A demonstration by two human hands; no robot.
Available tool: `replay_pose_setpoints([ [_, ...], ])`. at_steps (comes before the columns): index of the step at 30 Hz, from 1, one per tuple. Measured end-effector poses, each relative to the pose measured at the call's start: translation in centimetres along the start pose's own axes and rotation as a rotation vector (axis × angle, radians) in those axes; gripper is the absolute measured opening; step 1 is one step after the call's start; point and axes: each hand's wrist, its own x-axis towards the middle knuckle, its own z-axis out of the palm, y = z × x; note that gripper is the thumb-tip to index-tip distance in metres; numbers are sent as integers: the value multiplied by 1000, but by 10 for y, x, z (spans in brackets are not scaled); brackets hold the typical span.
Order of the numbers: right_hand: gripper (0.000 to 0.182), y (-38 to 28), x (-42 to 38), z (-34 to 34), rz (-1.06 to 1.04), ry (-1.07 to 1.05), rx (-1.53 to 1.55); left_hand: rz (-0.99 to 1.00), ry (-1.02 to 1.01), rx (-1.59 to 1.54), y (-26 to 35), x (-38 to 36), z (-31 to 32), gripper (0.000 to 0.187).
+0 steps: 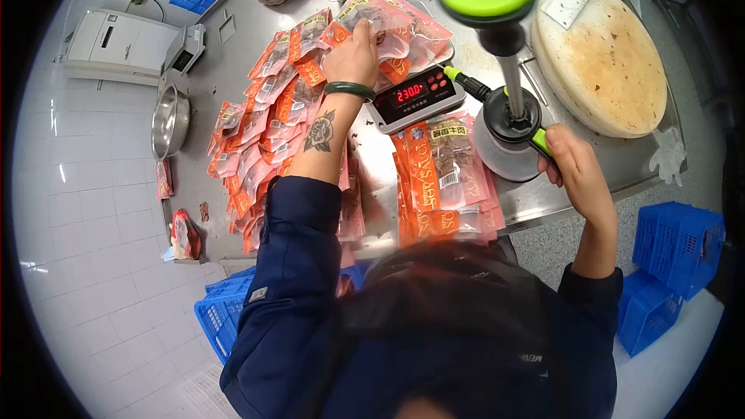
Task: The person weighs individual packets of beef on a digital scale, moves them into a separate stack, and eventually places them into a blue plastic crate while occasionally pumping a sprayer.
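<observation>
forward over packets [283,101] stretches the left hand [355,56], grip unclear; right fingers [556,137] clasp handle [539,140]

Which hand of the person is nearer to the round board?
Right. The right hand holds a green-and-black handle, just on the body side of the round board. The left hand is farther away, on packets well to the board's left.

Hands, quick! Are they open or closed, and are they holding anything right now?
Left hand: on the packets over the scale; can't tell if it grips one.
Right hand: closed around the green-and-black handle.
</observation>
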Motion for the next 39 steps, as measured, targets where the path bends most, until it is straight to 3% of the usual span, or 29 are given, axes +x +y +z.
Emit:
replay_pose_setpoints([
  [18,40,-24,16,10,72,24,-35,-22,14,25,3,-7,12,35],
  [22,39,-19,15,9,62,13,-35,-58,-66,-7,14,-10,-8,48],
  [24,48,-1,10,4,17,41,57,-66,-104,-39,13,-11,-18,54],
  [26,55,16,-1,-3,-8,89,131,89,270,-127,-3,-13,-27,64],
  [28,74,33,-13,-9,2,172,201,156,448,-183,-12,-14,-38,57],
  [30,75,47,-24,-12,7,194,240,240,595,-307,-11,-16,-39,44],
  [35,76,56,-38,-5,33,271,264,375,268,12,20,-37,1,47],
  [36,76,57,-40,-4,33,272,261,369,282,110,21,-39,15,35],
  [37,76,58,-41,-3,32,285,270,368,286,108,13,-35,31,35],
  [39,76,62,-42,-3,31,297,278,297,272,-21,8,-24,41,23],
])
